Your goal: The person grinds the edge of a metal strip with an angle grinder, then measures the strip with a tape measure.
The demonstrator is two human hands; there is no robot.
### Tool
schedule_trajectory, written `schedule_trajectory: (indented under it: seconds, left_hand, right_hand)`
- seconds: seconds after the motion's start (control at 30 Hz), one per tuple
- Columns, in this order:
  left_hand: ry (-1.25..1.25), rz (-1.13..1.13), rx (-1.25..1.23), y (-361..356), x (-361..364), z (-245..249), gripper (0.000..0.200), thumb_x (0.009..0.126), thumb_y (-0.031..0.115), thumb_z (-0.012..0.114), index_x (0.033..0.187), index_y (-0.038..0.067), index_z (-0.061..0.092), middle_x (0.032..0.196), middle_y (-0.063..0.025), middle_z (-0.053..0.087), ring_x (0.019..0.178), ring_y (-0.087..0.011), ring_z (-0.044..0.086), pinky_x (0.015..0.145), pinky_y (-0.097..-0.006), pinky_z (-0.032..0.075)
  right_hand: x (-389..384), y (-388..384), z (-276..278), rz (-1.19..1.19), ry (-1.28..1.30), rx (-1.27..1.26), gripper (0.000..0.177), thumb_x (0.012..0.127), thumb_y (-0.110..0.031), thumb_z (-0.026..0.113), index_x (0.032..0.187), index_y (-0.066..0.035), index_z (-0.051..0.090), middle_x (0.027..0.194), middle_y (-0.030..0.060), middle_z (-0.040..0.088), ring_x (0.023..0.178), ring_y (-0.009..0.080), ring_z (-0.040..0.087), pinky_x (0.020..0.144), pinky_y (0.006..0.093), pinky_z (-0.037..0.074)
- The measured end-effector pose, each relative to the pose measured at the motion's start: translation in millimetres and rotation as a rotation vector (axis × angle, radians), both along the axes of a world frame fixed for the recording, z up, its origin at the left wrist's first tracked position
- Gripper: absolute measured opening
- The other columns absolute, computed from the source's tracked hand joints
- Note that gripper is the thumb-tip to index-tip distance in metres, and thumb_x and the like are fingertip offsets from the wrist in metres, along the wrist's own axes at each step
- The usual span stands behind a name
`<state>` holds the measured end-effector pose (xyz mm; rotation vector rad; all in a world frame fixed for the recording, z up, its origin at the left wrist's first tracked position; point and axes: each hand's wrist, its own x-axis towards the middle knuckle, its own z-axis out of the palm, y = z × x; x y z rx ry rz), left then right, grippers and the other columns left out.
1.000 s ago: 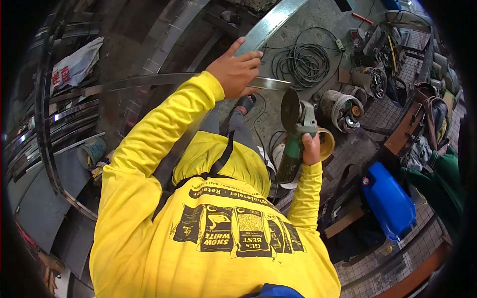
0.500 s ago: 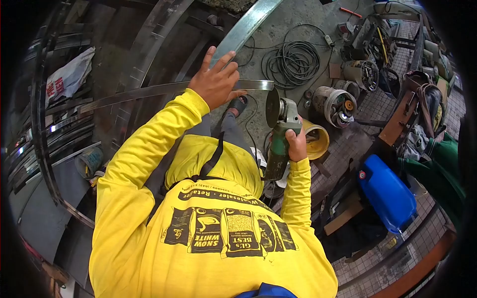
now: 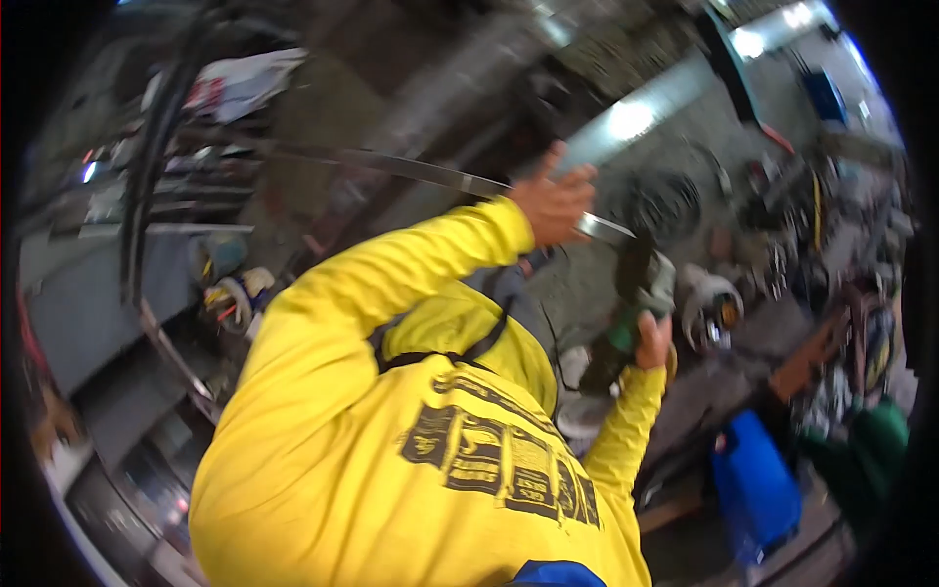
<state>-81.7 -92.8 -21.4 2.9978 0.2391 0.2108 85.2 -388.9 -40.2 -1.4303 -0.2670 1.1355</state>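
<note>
The view is smeared by motion. My left hand (image 3: 555, 203) lies across a narrow metal bar (image 3: 421, 168), thumb on one side and fingers raised and spread on the other. The bar's shiny free end (image 3: 606, 229) sticks out past that hand. A green angle grinder (image 3: 626, 331) is in my right hand (image 3: 652, 342), its fingers wrapped round the body and mostly hidden. The grinder's dark disc (image 3: 636, 262) stands edge-on close to the bar's end; whether they touch cannot be made out.
A wide shiny metal bar (image 3: 636, 117) runs beyond my left hand. Coiled cable (image 3: 665, 203) lies on the floor. At right are a bucket of parts (image 3: 711, 305) and a blue plastic container (image 3: 753, 484). Metal racks (image 3: 147, 196) stand at left.
The camera view has swung, so both hands, the bar and the grinder appear farther right and lower. Each hand stays on its thing.
</note>
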Motion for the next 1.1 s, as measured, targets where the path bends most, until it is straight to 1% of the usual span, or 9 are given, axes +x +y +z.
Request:
schedule_trajectory:
  seconds: [0.13,0.27,0.4,0.5,0.67,0.73,0.8,0.83,1.1]
  left_hand:
    - [-0.159,0.043,-0.186,18.8,-26.7,4.9,0.058,0.089,0.057,0.064,0.125,0.013,0.055,0.134,-0.0121,0.054,0.137,-0.0329,0.043,0.117,-0.0599,0.026]
    - [0.155,0.241,-0.137,52.5,-123.8,30.2,0.054,0.083,0.056,0.069,0.115,0.014,0.059,0.104,-0.0055,0.06,0.102,-0.0262,0.058,0.087,-0.0415,0.042]
    - [0.302,0.245,-0.053,71.6,-140.1,15.2,0.032,0.089,0.042,0.065,0.11,0.017,0.06,0.092,-0.0042,0.064,0.081,-0.0258,0.066,0.073,-0.0417,0.052]
    - [-0.138,0.446,0.162,78.9,-148.9,43.7,0.031,0.093,0.036,0.06,0.117,0.017,0.06,0.088,-0.0085,0.066,0.071,-0.0301,0.07,0.063,-0.0477,0.056]
    - [-0.265,0.864,-0.239,155.6,-262.8,190.7,0.044,0.096,0.032,0.055,0.128,0.003,0.055,0.096,-0.0257,0.069,0.078,-0.0439,0.07,0.069,-0.0529,0.057]
    - [-0.553,0.965,0.043,205.1,-342.5,192.9,0.038,0.093,0.034,0.058,0.11,0.0,0.055,0.089,-0.0281,0.067,0.084,-0.0475,0.067,0.072,-0.0533,0.054]
    - [-0.194,1.123,0.296,244.4,-454.3,196.5,0.045,0.085,0.029,0.074,0.124,0.01,0.058,0.121,-0.0224,0.065,0.104,-0.0362,0.068,0.085,-0.0524,0.051]
    - [-0.586,1.334,-0.052,249.6,-501.6,203.3,0.041,0.091,0.029,0.067,0.119,0.002,0.055,0.114,-0.0236,0.067,0.105,-0.0442,0.064,0.086,-0.0571,0.048]
    - [-0.583,1.982,0.139,302.2,-734.9,33.1,0.077,0.099,0.04,0.05,0.158,-0.002,0.023,0.159,-0.0315,0.03,0.146,-0.0452,0.033,0.121,-0.0465,0.027]
  right_hand:
    - [-11.4,-7.0,32.3,-0.037,0.081,0.076,0.061,0.087,-0.03,0.069,0.135,0.002,0.048,0.111,0.0163,0.064,0.091,0.0283,0.068,0.079,0.0426,0.06]
    - [-2.8,-54.5,18.2,0.012,0.356,0.367,0.061,0.097,-0.043,0.06,0.139,0.0,0.047,0.132,0.0175,0.056,0.112,0.0287,0.061,0.089,0.0409,0.056]
    - [40.0,-85.8,-11.6,0.105,0.421,0.331,0.065,0.098,-0.048,0.055,0.139,0.001,0.046,0.128,0.0174,0.057,0.11,0.0296,0.062,0.089,0.0432,0.056]
    - [49.2,-75.9,-6.0,0.063,0.394,0.27,0.065,0.098,-0.049,0.055,0.139,0.001,0.047,0.127,0.0178,0.058,0.108,0.03,0.063,0.088,0.0433,0.056]
    - [26.4,-66.4,20.4,0.034,0.323,0.251,0.065,0.097,-0.049,0.055,0.138,0.001,0.048,0.126,0.0186,0.059,0.105,0.0307,0.064,0.087,0.0435,0.056]
    - [9.8,-67.2,30.5,0.023,0.308,0.242,0.065,0.097,-0.049,0.055,0.137,0.001,0.048,0.125,0.0189,0.06,0.104,0.0309,0.064,0.086,0.0436,0.056]
    - [-15.8,-64.7,39.8,0.007,0.301,0.227,0.064,0.097,-0.049,0.055,0.137,0.001,0.049,0.125,0.0192,0.06,0.103,0.0312,0.064,0.085,0.0436,0.056]
    - [-30.4,-60.7,43.0,0.002,0.295,0.226,0.064,0.097,-0.049,0.055,0.137,0.001,0.049,0.125,0.0193,0.06,0.102,0.0313,0.065,0.085,0.0437,0.056]
    - [-138.5,-28.1,60.5,0.084,0.273,0.141,0.065,0.096,-0.051,0.055,0.134,0.002,0.051,0.121,0.0195,0.063,0.1,0.0305,0.066,0.084,0.0413,0.056]
